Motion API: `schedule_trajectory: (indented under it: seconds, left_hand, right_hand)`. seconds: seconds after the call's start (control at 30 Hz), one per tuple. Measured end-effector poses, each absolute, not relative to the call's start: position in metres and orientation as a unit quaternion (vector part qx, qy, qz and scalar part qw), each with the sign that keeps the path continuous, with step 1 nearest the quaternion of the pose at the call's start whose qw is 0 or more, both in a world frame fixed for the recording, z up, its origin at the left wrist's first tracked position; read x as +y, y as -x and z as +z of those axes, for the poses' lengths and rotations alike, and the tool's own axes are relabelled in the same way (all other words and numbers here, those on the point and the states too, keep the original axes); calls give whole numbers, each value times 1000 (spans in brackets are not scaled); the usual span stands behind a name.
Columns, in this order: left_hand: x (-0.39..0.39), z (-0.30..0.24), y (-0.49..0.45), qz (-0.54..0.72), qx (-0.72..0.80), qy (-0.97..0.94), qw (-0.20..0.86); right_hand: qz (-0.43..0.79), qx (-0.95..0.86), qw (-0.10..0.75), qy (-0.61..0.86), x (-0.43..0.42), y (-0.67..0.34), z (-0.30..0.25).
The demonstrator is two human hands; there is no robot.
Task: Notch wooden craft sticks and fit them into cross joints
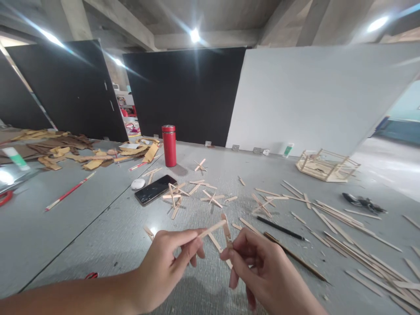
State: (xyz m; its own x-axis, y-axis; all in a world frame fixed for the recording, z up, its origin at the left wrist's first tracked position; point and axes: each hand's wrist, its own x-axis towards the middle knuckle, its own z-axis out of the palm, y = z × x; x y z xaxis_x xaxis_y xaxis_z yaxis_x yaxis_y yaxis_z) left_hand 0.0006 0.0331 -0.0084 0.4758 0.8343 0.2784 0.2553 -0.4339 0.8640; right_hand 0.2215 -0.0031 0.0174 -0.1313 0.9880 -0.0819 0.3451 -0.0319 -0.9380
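Observation:
My left hand (179, 253) pinches a pale wooden craft stick (211, 228) between thumb and fingers. The stick's far end meets the top of a second craft stick (226, 227), which my right hand (257, 262) grips near its lower end. Whether the two sticks are glued or only touching, I cannot tell. Another craft stick (215, 241) lies on the table behind my hands, partly covered by my right fingers. Beyond them stand small crossed-stick pieces, one (212, 199) near the middle and another (263, 204) to the right.
A black phone (155, 189), white earbud case (138, 183) and red flask (169, 146) stand ahead left. Many loose sticks, a black pen (282, 229) and a brown brush-like rod (295, 257) lie right. A stick-built frame (326, 166) sits at the back right.

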Motion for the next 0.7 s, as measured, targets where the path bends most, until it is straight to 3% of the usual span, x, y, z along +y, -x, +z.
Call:
schedule_trajectory:
  seconds: [0.23,0.37,0.53,0.7]
  left_hand:
    - [35,-23,5,419,294,-825,241]
    - [35,-23,6,432,306,-818,227]
    - [29,-11,3,381,323,-817,287]
    - [29,-2,1,314,343,-743,481]
  right_hand:
    - [425,-569,443,547,-7,-219,16]
    - [416,-562,452,553,-10,-217,17]
    - [384,-596,441,551,-10,-218,17]
    - [343,-629,447,536,-8,-221,15]
